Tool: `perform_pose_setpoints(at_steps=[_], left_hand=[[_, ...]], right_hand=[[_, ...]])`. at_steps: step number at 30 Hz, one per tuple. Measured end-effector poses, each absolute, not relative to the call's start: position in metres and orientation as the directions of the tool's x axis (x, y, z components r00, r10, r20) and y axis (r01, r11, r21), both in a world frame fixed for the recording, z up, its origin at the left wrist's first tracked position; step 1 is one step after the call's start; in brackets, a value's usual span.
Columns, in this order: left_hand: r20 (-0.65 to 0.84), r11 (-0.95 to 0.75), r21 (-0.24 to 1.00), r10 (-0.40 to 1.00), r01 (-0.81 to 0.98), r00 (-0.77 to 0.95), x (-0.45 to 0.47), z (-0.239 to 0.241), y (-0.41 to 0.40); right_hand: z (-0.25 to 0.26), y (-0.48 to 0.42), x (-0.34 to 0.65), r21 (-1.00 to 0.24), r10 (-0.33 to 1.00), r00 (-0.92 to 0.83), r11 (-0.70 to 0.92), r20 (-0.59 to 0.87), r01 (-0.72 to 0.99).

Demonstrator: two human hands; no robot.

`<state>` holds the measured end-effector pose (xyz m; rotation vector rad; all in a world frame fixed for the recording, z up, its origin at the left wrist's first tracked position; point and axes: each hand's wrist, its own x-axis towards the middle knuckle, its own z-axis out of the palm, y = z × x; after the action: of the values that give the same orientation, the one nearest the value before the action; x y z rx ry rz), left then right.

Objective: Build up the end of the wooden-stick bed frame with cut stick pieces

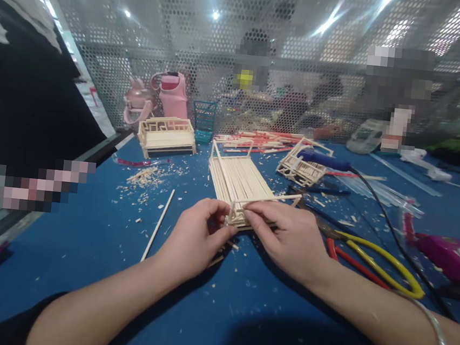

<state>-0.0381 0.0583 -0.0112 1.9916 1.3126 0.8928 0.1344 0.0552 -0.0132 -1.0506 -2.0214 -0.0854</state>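
A small bed-shaped model of pale wooden sticks lies on the blue table, with slats along its length and raised rails at both ends. My left hand is closed on its near left corner, thumb and fingers pinching the post there. Just to the right, my right hand pinches at a small wooden stick piece inside that corner, under the near rail. The fingertips partly hide this piece. A loose wooden stick lies left of my left hand.
Pliers with red and yellow handles lie beside my right forearm. A blue-handled corded tool rests by another stick model. A stick bench, pink bottle and red-and-pale sticks stand or lie behind. A person is at left.
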Motion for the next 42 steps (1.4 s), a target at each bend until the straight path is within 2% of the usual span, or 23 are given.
perform_pose_setpoints(at_steps=[3, 9, 42], left_hand=[[0.206, -0.337, 0.776, 0.934, 0.532, 0.292, -0.0379, -0.0119, 0.0588], [0.207, -0.336, 0.790, 0.934, 0.514, 0.291, -0.0372, -0.0152, 0.0597], [0.229, -0.352, 0.770, 0.931, 0.532, 0.284, -0.0368, -0.0127, 0.0583]], right_hand=[[-0.0122, 0.0551, 0.1334, -0.343, 0.668, -0.293, 0.649, 0.684, 0.678], [-0.0107, 0.0550, 0.1332, -0.362, 0.679, -0.310, 0.657, 0.666, 0.661], [-0.0109, 0.0560, 0.1344, -0.307, 0.637, -0.340, 0.685, 0.692, 0.660]])
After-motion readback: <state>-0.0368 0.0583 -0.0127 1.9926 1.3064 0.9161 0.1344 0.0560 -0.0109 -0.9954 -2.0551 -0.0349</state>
